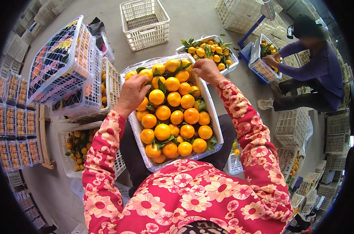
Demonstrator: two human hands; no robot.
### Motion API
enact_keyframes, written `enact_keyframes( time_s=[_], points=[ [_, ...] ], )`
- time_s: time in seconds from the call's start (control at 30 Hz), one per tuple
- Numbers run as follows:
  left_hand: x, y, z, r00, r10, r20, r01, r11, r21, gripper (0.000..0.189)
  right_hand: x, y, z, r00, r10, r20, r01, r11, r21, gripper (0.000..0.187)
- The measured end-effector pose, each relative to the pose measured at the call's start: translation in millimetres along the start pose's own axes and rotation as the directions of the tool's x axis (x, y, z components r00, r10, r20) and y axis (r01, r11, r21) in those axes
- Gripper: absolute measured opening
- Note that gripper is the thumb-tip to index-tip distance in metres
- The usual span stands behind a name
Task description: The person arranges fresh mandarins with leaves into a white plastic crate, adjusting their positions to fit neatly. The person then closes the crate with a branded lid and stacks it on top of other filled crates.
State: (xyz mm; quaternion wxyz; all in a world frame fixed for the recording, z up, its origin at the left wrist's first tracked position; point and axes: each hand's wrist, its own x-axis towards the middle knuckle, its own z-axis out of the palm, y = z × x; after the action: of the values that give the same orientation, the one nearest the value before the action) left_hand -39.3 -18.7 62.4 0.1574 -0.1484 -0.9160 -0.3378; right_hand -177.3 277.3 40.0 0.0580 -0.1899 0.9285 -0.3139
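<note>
A white plastic crate (pixel 211 102) lined with foam and clear film rests on my lap. It is filled with mandarins (pixel 162 131), some with green leaves attached. My left hand (pixel 133 93) is over the crate's far left part, its fingers curled down against the fruit beside a leaf; whether it grips anything is hidden. At the far right corner, my right hand (pixel 207 70) touches the rim and the fruit there with bent fingertips. What lies between those fingertips cannot be made out.
Beyond my crate stands another crate of leafy mandarins (pixel 207 52). A white slatted crate (pixel 146 26) sits on the floor. Stacked printed crates (pixel 63 64) rise at left above a crate of loose fruit (pixel 77 149). At right, a co-worker (pixel 314 64) handles fruit on a blue scale (pixel 247 54).
</note>
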Motion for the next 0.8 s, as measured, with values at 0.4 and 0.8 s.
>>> enact_keyframes(
  time_s=[0.4, 0.8],
  points=[
    [93.4, -15.9, 68.9, 0.969, -0.053, 0.243, -0.027, 0.949, 0.315, 0.038, -8.6, -24.8, 37.1, 0.994, -0.031, 0.109, 0.014, 0.988, 0.156, 0.049],
    [100.4, -17.4, 72.4, 0.924, 0.266, 0.274, -0.310, 0.942, 0.130, 0.039, -1.9, -39.5, 19.9, 0.990, 0.047, 0.131, -0.042, 0.998, -0.043, 0.051]
  ],
)
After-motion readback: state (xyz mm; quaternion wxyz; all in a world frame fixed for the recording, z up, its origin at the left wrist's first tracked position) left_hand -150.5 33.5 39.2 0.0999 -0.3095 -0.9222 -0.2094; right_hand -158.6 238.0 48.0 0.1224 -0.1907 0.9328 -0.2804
